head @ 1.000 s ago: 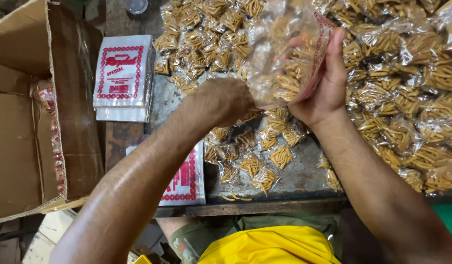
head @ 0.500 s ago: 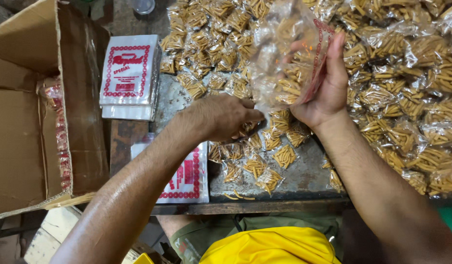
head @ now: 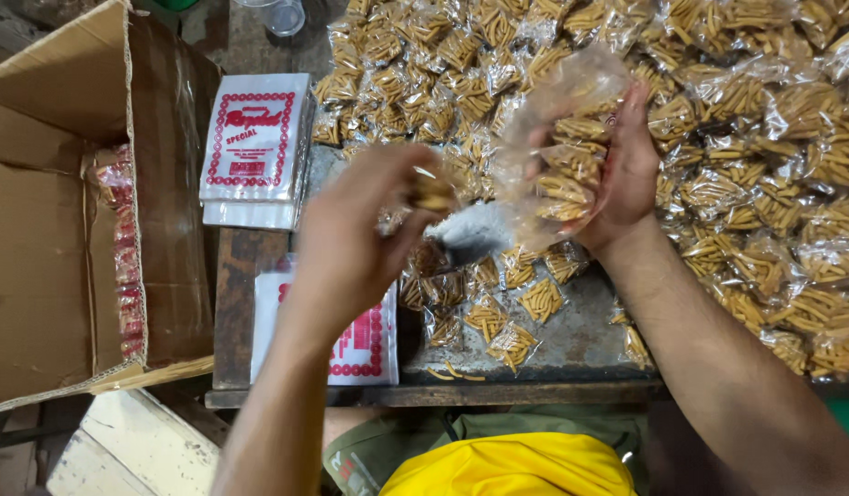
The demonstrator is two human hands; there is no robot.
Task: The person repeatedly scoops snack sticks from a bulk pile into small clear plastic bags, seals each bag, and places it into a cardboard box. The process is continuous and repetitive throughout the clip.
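L hand (head: 351,239) raised pinching small packet (head: 433,191)

A brown cardboard box (head: 66,220) lies open at the left of the frame, red-printed packs (head: 121,257) along its inner edge. Right of it, upper left, sits a stack of flat white bags (head: 256,147) with red print; another bag stack (head: 365,340) lies lower centre. Small clear packets (head: 746,119) of yellow sticks fill the top and right. A larger clear bag (head: 562,147) stands upper centre.
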